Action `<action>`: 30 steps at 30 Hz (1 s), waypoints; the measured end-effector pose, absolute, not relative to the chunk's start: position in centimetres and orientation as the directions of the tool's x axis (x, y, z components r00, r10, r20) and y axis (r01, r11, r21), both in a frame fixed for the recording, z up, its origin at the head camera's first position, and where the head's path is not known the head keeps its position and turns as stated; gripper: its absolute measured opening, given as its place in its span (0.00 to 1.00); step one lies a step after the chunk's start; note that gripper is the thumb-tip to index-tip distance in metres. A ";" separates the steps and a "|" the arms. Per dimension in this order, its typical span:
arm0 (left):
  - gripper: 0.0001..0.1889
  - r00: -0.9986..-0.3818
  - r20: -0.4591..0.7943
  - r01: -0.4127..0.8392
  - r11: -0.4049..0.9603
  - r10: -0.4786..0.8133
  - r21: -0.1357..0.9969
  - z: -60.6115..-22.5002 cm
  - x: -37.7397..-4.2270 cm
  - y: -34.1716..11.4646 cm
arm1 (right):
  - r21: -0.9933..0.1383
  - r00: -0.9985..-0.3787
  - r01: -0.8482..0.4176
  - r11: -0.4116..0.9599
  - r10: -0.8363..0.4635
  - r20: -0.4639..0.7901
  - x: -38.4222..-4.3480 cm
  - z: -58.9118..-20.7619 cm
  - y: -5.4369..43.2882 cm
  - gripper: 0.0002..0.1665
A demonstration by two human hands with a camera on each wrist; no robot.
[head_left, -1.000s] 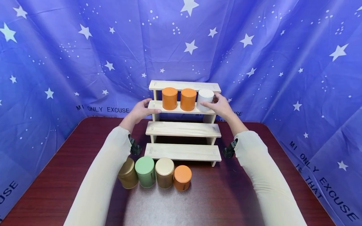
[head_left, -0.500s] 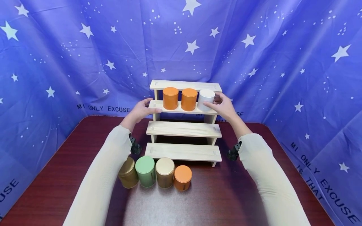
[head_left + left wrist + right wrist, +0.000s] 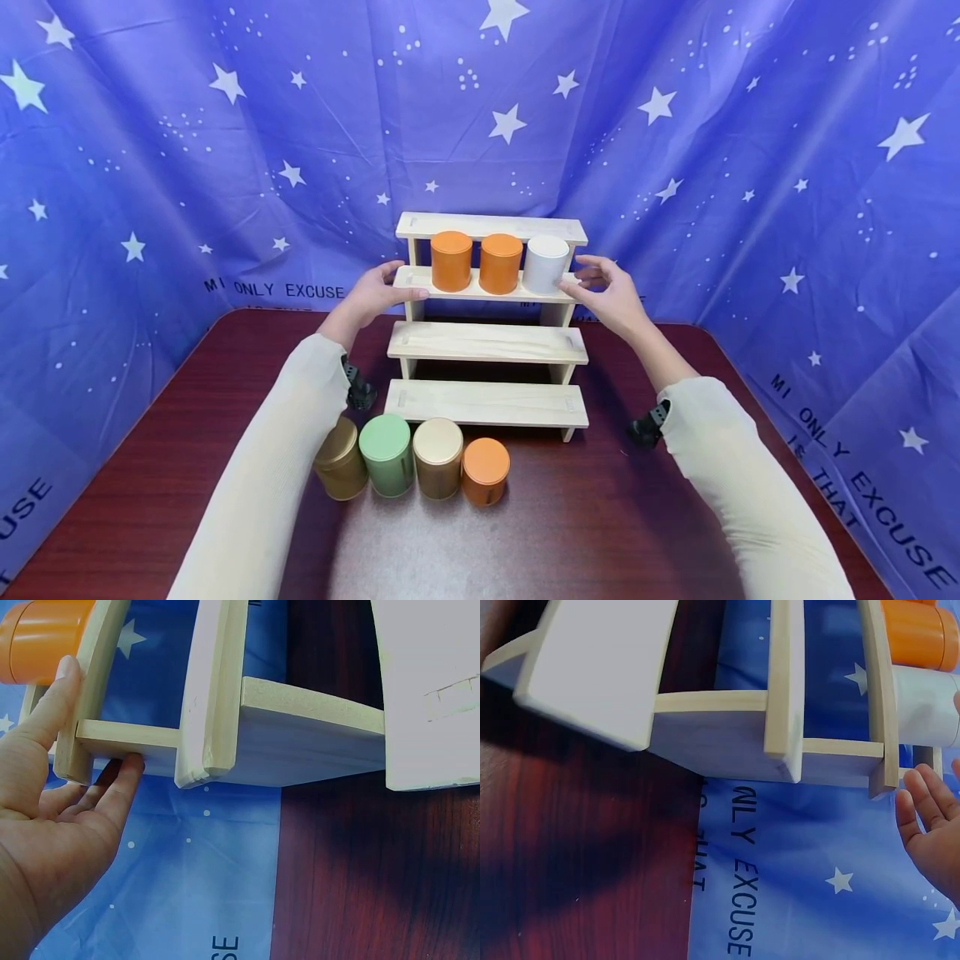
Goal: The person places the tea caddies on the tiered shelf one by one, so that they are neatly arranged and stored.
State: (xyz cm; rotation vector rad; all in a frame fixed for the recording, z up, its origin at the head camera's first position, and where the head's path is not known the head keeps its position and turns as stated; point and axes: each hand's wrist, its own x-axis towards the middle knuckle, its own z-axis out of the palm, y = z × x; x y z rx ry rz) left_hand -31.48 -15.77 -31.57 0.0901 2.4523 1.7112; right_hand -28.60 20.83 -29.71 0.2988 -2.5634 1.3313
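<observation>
A wooden tiered rack (image 3: 487, 343) of stepped shelves stands on the table. On its second shelf from the top, two orange tins (image 3: 451, 262) and a white tin (image 3: 546, 265) stand upright in a row. My left hand (image 3: 371, 296) grips the left end of that shelf, thumb on the board and fingers against the side panel (image 3: 135, 739) in the left wrist view. At the row's right end my right hand (image 3: 611, 293) is beside the white tin, fingers loosely spread, holding nothing. In the right wrist view, the right fingers (image 3: 924, 799) appear just past the shelf end.
In front of the rack, a dark gold tin (image 3: 341, 460), a green tin (image 3: 387, 456), a light gold tin (image 3: 438, 459) and a smaller orange tin (image 3: 485, 472) stand on the dark red table (image 3: 570, 533). A blue starry curtain (image 3: 322, 167) hangs behind.
My right hand has let go of the white tin and drawn back to the right. The tin stays on the shelf. My left hand has kept its place.
</observation>
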 end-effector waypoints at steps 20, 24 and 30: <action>0.48 -0.988 -0.090 -0.041 0.346 0.128 0.937 -31.5 -31.4 -15.7 | -0.719 -0.917 -0.398 0.569 -0.274 0.290 -22.7 -29.4 20.1 0.26; 0.48 -0.988 -0.091 -0.042 0.344 0.127 0.938 -31.5 -31.4 -15.7 | -0.719 -0.912 -0.404 0.565 -0.308 0.270 -22.9 -30.8 20.6 0.26; 0.47 -0.988 -0.075 -0.026 0.336 0.135 0.941 -31.7 -31.5 -15.6 | -0.709 -0.903 -0.415 0.571 -0.352 0.245 -22.8 -32.1 20.9 0.27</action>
